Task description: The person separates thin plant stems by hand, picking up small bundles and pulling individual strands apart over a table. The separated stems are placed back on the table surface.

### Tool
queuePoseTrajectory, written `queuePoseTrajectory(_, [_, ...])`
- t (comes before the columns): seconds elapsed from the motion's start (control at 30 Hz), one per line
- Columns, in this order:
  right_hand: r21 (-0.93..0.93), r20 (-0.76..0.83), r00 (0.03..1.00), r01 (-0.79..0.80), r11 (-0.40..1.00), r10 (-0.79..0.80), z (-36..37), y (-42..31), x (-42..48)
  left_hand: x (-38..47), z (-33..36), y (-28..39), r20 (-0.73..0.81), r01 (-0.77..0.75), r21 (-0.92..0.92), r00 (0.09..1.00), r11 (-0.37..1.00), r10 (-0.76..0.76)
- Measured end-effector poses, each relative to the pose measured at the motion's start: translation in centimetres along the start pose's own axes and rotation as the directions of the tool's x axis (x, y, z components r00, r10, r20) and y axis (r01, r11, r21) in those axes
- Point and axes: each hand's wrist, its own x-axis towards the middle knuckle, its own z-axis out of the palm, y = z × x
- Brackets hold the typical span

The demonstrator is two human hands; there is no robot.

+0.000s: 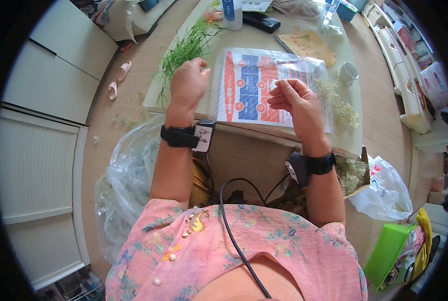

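Observation:
My left hand (pixel 190 81) is over the left side of the table, fingers curled, next to a heap of thin green plant sprigs (pixel 188 47). Whether it pinches anything is hidden by the back of the hand. Above a printed sheet in a clear plastic cover (pixel 246 90), my right hand (pixel 295 99) has its thumb and forefinger brought together. A small white patch (pixel 273 85) shows at those fingertips; I cannot tell if it is held. Pale, dry, curly plant tufts (pixel 346 114) lie at the sheet's right.
A white cup (pixel 348 73) lies tipped near the table's (pixel 158 94) right edge. Behind are a brown paper packet (pixel 306 43), a black case (pixel 261 22) and a white bottle (pixel 232 15). A box of pale plant material (pixel 351 175) is below right; plastic bags (pixel 130 192) sit at left.

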Motion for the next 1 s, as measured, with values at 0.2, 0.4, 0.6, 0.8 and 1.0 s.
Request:
queuePoseTrajectory(0.2, [-0.154,0.026,0.999,0.031,0.988,-0.027,0.6,0.5,0.2,-0.1,-2.1,0.4,0.009,0.074,0.003,0.997,0.997,-0.074])
queuePoseTrajectory(0.4, [-0.695,0.42,0.789,0.597,0.4,-0.449,6.4,4.8,2.3,-0.3,-1.9,-0.9,-0.165,0.008,0.005,0.986,1.0,-0.007])
queuePoseTrajectory(0.6, [-0.818,0.528,0.813,0.564,0.112,-0.243,10.8,7.9,3.3,0.0,-1.1,-2.5,-0.11,-0.189,0.099,0.974,0.977,0.199])
queuePoseTrajectory(0.8, [-0.708,0.622,0.72,0.685,0.171,-0.308,10.5,6.0,0.8,0.5,-0.2,-4.1,0.069,-0.166,0.281,0.986,0.945,0.152])
queuePoseTrajectory(1.0, [-0.492,0.409,0.887,0.413,0.767,-0.215,5.2,-0.1,-0.7,0.2,-0.9,-2.8,-0.004,-0.108,0.191,0.994,0.976,0.111])
